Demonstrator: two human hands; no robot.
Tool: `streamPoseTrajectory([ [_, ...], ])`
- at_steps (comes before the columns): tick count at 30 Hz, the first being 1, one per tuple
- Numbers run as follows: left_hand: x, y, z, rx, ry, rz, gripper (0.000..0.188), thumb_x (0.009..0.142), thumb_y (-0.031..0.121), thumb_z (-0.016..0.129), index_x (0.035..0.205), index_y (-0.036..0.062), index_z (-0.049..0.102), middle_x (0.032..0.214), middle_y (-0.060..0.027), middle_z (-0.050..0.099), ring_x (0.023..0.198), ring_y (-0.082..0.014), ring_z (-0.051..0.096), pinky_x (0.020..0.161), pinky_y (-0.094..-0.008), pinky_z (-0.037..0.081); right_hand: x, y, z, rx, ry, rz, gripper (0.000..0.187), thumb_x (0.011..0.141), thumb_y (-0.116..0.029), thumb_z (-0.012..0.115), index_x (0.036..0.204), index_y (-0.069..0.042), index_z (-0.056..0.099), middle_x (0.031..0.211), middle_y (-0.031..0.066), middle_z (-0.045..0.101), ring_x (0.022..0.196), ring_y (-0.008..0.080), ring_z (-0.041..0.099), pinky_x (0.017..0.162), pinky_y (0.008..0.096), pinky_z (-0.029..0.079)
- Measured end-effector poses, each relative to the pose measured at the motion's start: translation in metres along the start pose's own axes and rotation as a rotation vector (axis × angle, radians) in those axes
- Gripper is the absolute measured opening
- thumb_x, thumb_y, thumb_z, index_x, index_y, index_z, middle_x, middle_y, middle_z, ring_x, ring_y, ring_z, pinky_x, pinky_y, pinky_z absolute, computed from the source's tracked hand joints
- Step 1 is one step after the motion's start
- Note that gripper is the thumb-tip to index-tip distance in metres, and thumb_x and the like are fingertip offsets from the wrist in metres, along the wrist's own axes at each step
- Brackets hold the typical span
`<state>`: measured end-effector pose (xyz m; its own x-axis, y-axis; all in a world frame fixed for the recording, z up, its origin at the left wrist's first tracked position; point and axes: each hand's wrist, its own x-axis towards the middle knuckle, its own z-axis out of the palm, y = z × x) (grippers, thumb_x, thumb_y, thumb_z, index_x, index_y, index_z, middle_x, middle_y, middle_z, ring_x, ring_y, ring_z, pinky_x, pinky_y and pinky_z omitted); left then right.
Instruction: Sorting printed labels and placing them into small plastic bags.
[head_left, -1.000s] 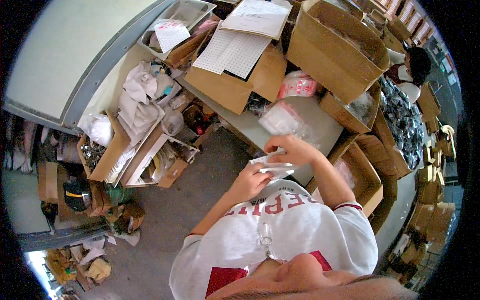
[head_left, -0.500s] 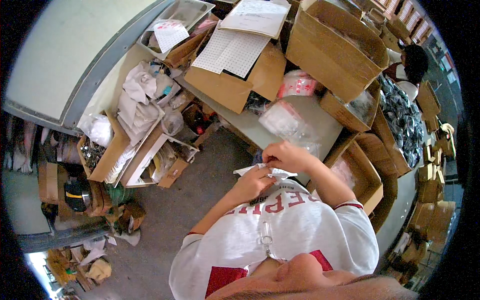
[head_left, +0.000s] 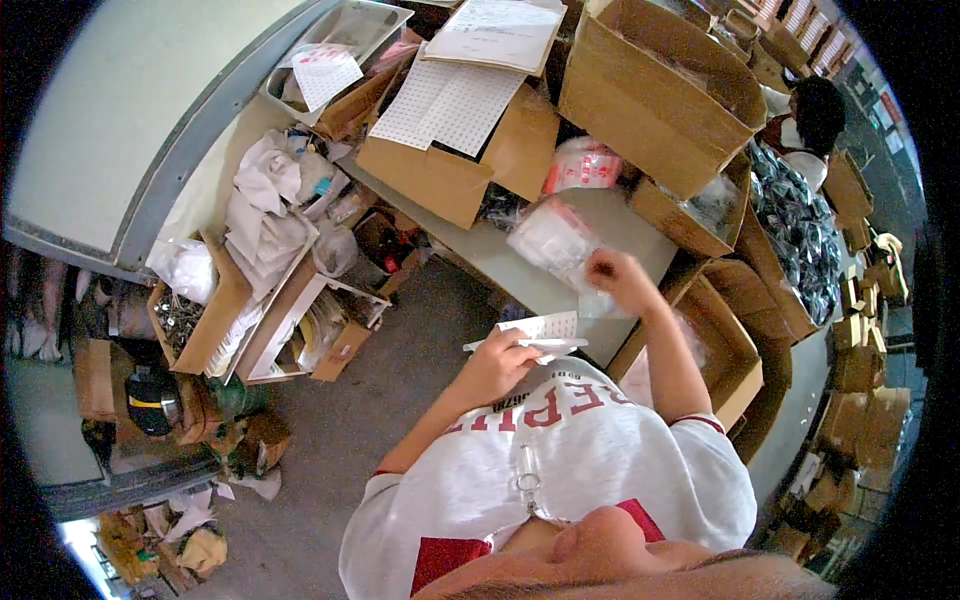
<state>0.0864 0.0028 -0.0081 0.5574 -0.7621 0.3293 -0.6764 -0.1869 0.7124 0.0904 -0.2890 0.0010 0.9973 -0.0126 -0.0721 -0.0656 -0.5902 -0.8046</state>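
Observation:
My left hand [head_left: 497, 362] grips a folded sheet of white labels [head_left: 545, 326] close to my shirt, its printed grid showing on the raised flap. Over the near side of the table, my right hand [head_left: 622, 283] hovers at a stack of clear plastic bags [head_left: 552, 238]. Its fingers are curled together and slightly blurred; what they hold, if anything, is too small to make out. Beyond the stack lies a bundle of clear bags with red print [head_left: 583, 165].
An open carton [head_left: 660, 110] stands at the table's far right, and another open carton [head_left: 735, 345] is right of my right arm. Printed sheets [head_left: 450, 100] lie on a cardboard box [head_left: 430, 185]. Black plastic-wrapped items [head_left: 795, 240] fill a box farther right, near another person [head_left: 818, 115].
My right hand has left the label sheet and moved away from me, right, to the plastic bags. The sheet's flap now stands raised in my left hand. The view has shifted slightly.

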Motion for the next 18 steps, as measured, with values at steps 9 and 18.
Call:
streamPoseTrajectory([
  [9, 0.004, -0.002, -0.001, -0.044, -0.020, -0.004, 0.019, 0.074, 0.008, 0.070, 0.093, 0.0071, 0.070, 0.098, -0.0133, 0.059, 0.090, -0.0308, 0.058, 0.078, -0.0386, 0.048, -0.015, 0.155, 0.019, -0.298, 0.074, 0.200, 0.036, 0.072, -0.002, 0.064, 0.105, -0.004, 0.049, 0.095, 0.0212, 0.060, 0.094, 0.0383, 0.058, 0.079, 0.0421, 0.045],
  [18, 0.002, -0.003, 0.001, -0.034, -0.013, -0.015, 0.019, 0.074, 0.009, 0.070, 0.093, 0.0071, 0.070, 0.097, -0.0134, 0.059, 0.089, -0.0302, 0.058, 0.078, -0.0382, 0.048, 0.012, 0.157, 0.005, -0.326, 0.087, 0.326, 0.041, 0.074, -0.006, 0.066, 0.110, -0.004, 0.046, 0.091, 0.0225, 0.060, 0.092, 0.0406, 0.058, 0.076, 0.0462, 0.045],
])
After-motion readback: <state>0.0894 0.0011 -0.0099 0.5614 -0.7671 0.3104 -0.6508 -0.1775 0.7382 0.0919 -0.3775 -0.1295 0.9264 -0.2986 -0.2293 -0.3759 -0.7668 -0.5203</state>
